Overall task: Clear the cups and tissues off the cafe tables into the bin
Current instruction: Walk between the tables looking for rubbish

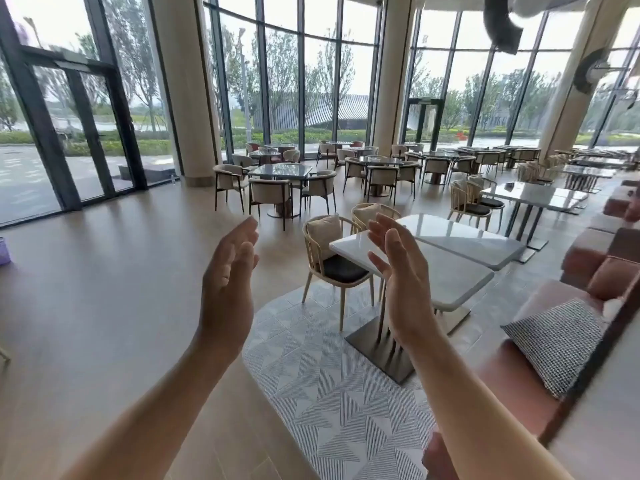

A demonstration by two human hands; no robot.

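We hold our left hand (230, 271) and right hand (398, 268) up, palms facing each other, fingers straight and loosely apart, gripping nothing. The nearest table (450, 275) is glossy white and rectangular. It lies just behind our right fingers, and its long side runs from them off to the right. Our right wrist hides part of its top and leg. A purple thing (3, 251), far left of our fingers, is cut off and unclear.

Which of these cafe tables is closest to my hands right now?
The white rectangular table just behind your right hand, beside the pink sofa. Its twin stands behind it; the dark glass-topped tables sit farther back by the windows.
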